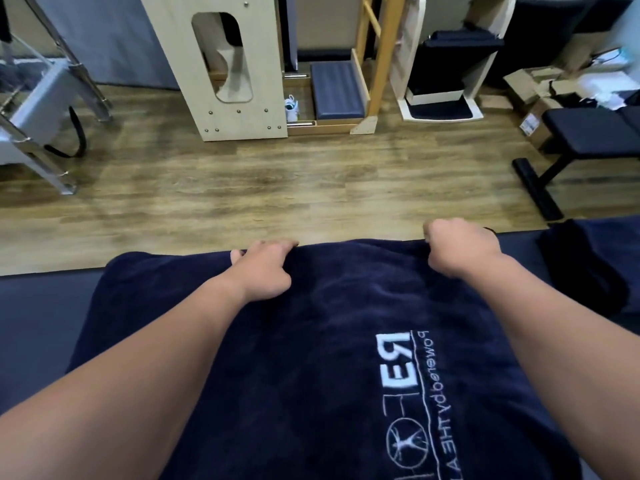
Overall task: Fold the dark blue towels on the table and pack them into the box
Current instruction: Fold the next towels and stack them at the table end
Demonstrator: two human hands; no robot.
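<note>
A dark blue towel [332, 341] with white embroidered lettering lies spread over the dark table [41, 313] in front of me. My left hand [263, 268] grips the towel's far edge left of centre, fingers curled over it. My right hand [457, 247] grips the same far edge further right, knuckles up. Another dark blue towel [588, 268] lies bunched at the table's right side. No packing box on the table is in view.
Beyond the table's far edge is wooden floor [242, 188]. A pale wooden frame [221, 64] and padded step [336, 91] stand at the back. A black bench [585, 140] and cardboard boxes [533, 95] sit at the right, metal equipment [45, 109] at the left.
</note>
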